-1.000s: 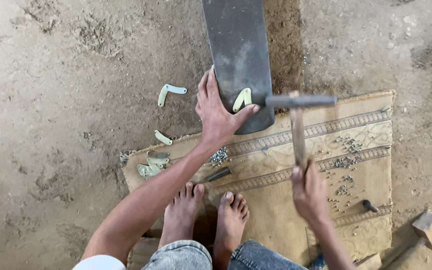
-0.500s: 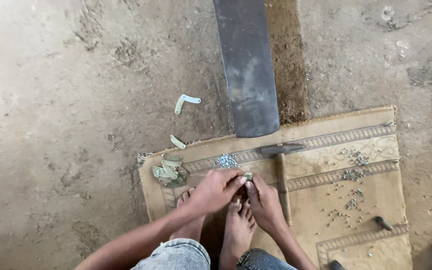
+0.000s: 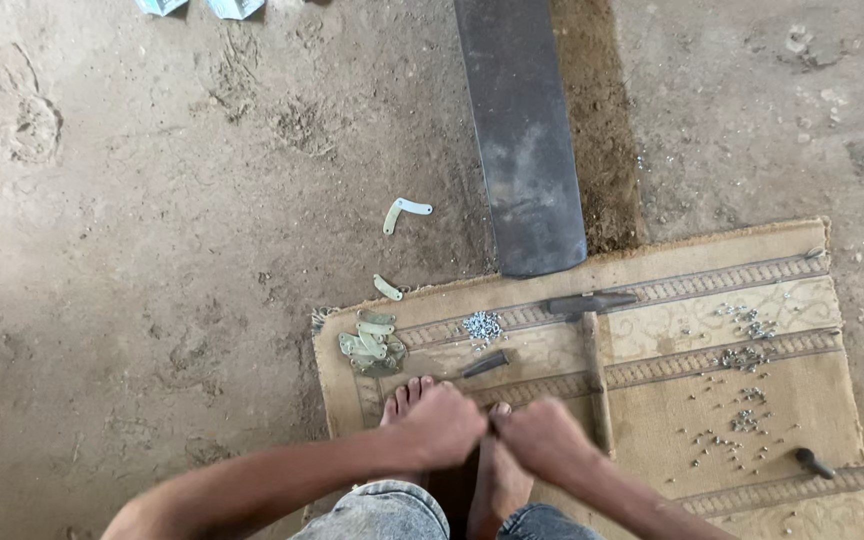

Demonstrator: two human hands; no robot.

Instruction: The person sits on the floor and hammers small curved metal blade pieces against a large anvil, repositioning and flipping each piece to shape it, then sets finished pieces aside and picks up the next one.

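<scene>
- The left hand [image 3: 440,425] and the right hand [image 3: 544,438] meet knuckle to knuckle low in the view, directly above the person's two bare feet [image 3: 497,480].
- The fingers of both hands are curled in together as fists; anything pinched between them is hidden, so what they clamp on cannot be told.
- Both feet rest on a worn tan woven mat with patterned bands [image 3: 672,420], which lies on the dirt floor [image 3: 152,250].
- A hammer with a wooden handle and dark metal head [image 3: 592,340] lies on the mat just beside the right hand, handle toward the person, head away.
- A short dark metal punch [image 3: 485,364] lies just beyond the left hand, apart from it.
- A small heap of silvery rivets [image 3: 482,324] sits just past the punch.
- A pile of pale green flat metal plates [image 3: 372,343] sits at the mat's left edge.
- More small silvery pieces [image 3: 742,390] lie scattered over the right part of the mat, with a small dark tool [image 3: 814,463] near its right edge.
- Two loose pale plates [image 3: 404,212] lie on the dirt beyond the mat.
- A long dark flat metal slab [image 3: 524,130] runs away from the person, its near end overlapping the mat's far edge, close to the hammer head.
</scene>
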